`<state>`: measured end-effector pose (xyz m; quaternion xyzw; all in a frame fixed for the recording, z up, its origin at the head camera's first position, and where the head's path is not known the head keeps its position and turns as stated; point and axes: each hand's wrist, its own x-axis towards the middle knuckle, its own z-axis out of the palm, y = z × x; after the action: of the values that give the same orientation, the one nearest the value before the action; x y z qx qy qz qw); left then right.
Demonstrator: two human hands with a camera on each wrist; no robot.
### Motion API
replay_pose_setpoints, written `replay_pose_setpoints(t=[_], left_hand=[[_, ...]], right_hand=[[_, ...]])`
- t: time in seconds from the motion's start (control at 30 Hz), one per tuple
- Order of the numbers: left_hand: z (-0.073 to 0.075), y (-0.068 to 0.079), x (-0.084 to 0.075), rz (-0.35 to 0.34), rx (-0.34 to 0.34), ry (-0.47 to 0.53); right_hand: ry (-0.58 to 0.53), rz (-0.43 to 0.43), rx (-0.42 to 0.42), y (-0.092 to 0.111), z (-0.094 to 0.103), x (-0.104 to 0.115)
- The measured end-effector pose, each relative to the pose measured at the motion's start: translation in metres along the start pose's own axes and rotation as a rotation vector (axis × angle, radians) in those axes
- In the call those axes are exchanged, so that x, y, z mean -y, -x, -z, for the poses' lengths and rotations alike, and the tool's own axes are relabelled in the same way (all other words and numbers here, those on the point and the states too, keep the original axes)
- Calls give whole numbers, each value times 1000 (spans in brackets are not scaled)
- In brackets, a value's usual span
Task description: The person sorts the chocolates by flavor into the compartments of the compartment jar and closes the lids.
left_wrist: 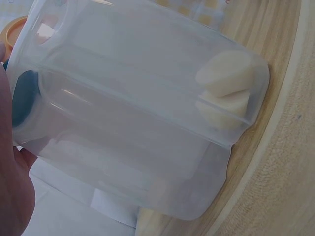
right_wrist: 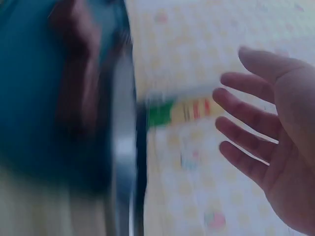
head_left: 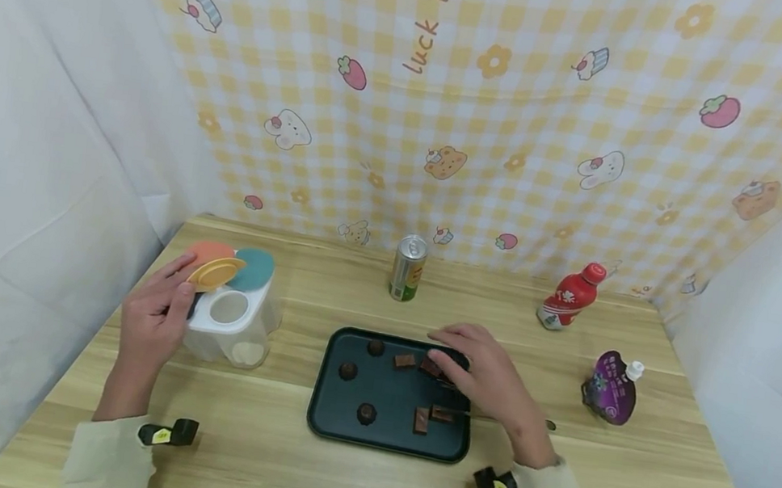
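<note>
Near the tabletop's (head_left: 303,485) left edge, the left hand (head_left: 153,321) has its grip clamped on the yellow lid (head_left: 215,274), tilted up above the container (head_left: 262,324); pale pieces (left_wrist: 225,73) lie inside. At mid-tabletop, the tray (head_left: 388,390) holds round and rectangular chocolates (head_left: 348,371). The can (head_left: 408,270) stands near the back edge. The right hand (head_left: 485,374), its grip apart, hangs over the tray's back right corner. Farther right are the bottle (head_left: 573,295) and, near the right edge, the pouch (head_left: 612,389).
</note>
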<state>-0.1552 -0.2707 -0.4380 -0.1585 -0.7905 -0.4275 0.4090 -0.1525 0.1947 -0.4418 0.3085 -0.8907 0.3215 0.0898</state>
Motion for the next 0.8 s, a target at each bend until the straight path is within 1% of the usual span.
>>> replay_pose_setpoints(t=[0.1,0.2,0.23,0.33,0.43,0.57,0.67,0.8], left_hand=[[0,0,3,-7,-1,-12],[0,2,6,-2,2,-17],[0,2,8,-2,0,-17],[2,4,11,6,-2,-15],[4,5,13,20,2,-18],[5,6,15,26,14,-8],[5,5,14,17,21,-3],[5,5,14,12,31,19]], right_hand=[[-31,60,-32,-26,-13,14],[-93,137,-64,-53,-25,30],[-113,164,-69,-63,-29,35],[-178,205,-61,-88,-41,52],[-216,221,-29,-110,-52,68],[-246,224,-2,-135,-67,85],[-282,218,26,-149,-77,97],[-350,203,77,-160,-90,112]])
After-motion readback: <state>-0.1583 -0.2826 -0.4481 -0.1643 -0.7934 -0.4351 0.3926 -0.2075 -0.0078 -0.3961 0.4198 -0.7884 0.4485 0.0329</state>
